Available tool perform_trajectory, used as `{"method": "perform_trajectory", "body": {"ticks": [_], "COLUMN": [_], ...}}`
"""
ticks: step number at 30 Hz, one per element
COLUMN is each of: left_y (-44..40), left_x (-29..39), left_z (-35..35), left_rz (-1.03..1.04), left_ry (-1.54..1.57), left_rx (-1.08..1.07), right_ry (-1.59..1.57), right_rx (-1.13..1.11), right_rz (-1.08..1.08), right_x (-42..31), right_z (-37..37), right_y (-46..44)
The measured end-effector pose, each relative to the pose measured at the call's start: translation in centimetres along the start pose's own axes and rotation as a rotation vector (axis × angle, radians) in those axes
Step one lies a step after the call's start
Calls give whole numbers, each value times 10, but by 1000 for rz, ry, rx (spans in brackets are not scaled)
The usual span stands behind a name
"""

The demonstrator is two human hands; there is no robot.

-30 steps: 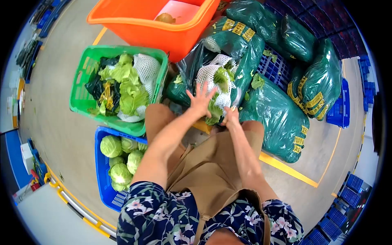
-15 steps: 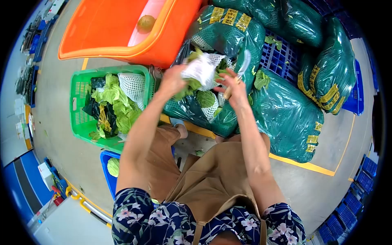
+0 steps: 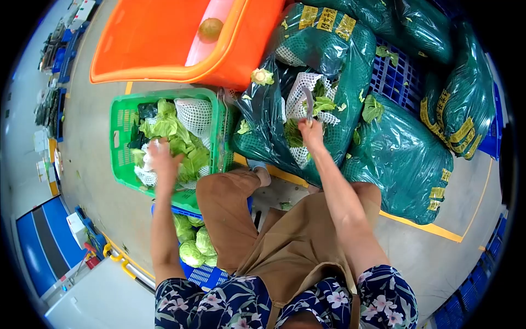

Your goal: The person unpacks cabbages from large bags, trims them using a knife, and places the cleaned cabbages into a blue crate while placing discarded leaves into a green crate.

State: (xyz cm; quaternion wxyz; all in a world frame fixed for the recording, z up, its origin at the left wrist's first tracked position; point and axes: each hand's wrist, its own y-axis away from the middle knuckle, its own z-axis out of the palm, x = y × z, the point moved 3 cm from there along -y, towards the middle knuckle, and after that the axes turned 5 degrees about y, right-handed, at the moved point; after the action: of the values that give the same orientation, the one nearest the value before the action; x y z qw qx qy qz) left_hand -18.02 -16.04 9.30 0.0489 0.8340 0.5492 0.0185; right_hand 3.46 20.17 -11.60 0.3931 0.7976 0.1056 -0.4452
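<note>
My left hand (image 3: pixel 164 164) is over the green basket (image 3: pixel 113 159), its thumb spread from the slightly blurred fingers. Beside those fingers lies white foam netting (image 3: pixel 147 159), among loose cabbage leaves (image 3: pixel 164 123) and more netting (image 3: pixel 194 116) in the basket. My right hand (image 3: pixel 311 134) is closed round the handle of a knife (image 3: pixel 309 101), blade pointing away from me. Under the blade, a torn-open dark green plastic bag (image 3: pixel 263 131) shows netted cabbage (image 3: pixel 293 133) and leafy pieces (image 3: pixel 323 104). A cut cabbage stump (image 3: pixel 262 77) rests on the bag's upper left.
An orange tub (image 3: pixel 148 71) with a round brownish object (image 3: pixel 210 30) stands behind the basket. Several cabbages (image 3: pixel 192 253) sit in a blue crate (image 3: pixel 203 277) by my leg. Full green bags (image 3: pixel 394 164) lie to the right, near a blue pallet (image 3: pixel 397 74).
My left hand has moved from the open bag to the green basket, carrying white netting and leaves there. My right hand still holds the knife, now lower over the bag. The blue crate's cabbages now show.
</note>
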Motion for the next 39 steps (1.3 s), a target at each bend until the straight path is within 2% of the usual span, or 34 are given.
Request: {"method": "perform_trajectory", "body": {"ticks": [1, 2, 3, 4, 5, 6, 8, 10, 12, 13, 14, 17, 21, 22, 24, 26, 27, 30, 31, 34, 35, 38, 39], "left_y": [-9, -4, 0, 1, 0, -3, -18, -30, -31, -33, -38, -57, -67, -70, -76, -68, -71, -69, -68, -69, -64, -55, -47], "left_x": [41, 107, 154, 208, 251, 284, 327, 345, 352, 357, 363, 372, 376, 381, 383, 386, 383, 376, 371, 362, 366, 351, 340], "left_z": [20, 17, 45, 40, 68, 89, 144, 170, 198, 208, 211, 224, 274, 260, 273, 230, 233, 221, 243, 258, 210, 128, 123], "left_rz": [116, 180, 495, 662, 698, 797, 627, 476, 555, 594, 593, 611, 383, 286, 293, 283, 310, 290, 327, 513, 528, 483, 470], "left_ry": [132, 560, 643, 751, 829, 828, 633, 290, 45, -77, -88, -130, -33, -14, -14, -17, -22, -151, -122, -73, -174, -9, 91], "left_rx": [-87, -228, -181, -335, -453, -461, -599, -715, -699, -688, -786, -1014, -1187, -1312, -1361, -1277, -1229, -1290, -1183, -1150, -1102, -1003, -874], "right_ry": [58, 82, 106, 128, 108, 88, 23, -79, -356, -418, -418, -630, -873, -933, -952, -979, -949, -988, -1086, -1148, -1160, -1192, -1216], "right_rx": [165, 239, 311, 386, 377, 370, 333, 278, 120, 95, 81, 36, -129, -168, -178, -181, -168, -194, -129, -104, -111, -103, -109], "right_rz": [0, -4, -8, -9, 54, 115, 200, 253, 584, 664, 604, 629, 677, 677, 674, 677, 643, 553, 612, 598, 563, 429, 391], "right_x": [9, 13, 17, 21, 26, 30, 41, 59, 33, 36, 44, 50, 43, 41, 41, 48, 50, 60, 58, 42, 51, 43, 38], "right_z": [-3, -6, -9, -12, -13, -15, -18, -11, -11, -4, 4, 13, 16, 15, 12, 12, 13, 19, 22, 14, 16, 15, 14], "right_y": [10, 21, 31, 43, 55, 66, 81, 91, 118, 127, 129, 118, 103, 101, 99, 99, 100, 103, 104, 114, 115, 123, 123]}}
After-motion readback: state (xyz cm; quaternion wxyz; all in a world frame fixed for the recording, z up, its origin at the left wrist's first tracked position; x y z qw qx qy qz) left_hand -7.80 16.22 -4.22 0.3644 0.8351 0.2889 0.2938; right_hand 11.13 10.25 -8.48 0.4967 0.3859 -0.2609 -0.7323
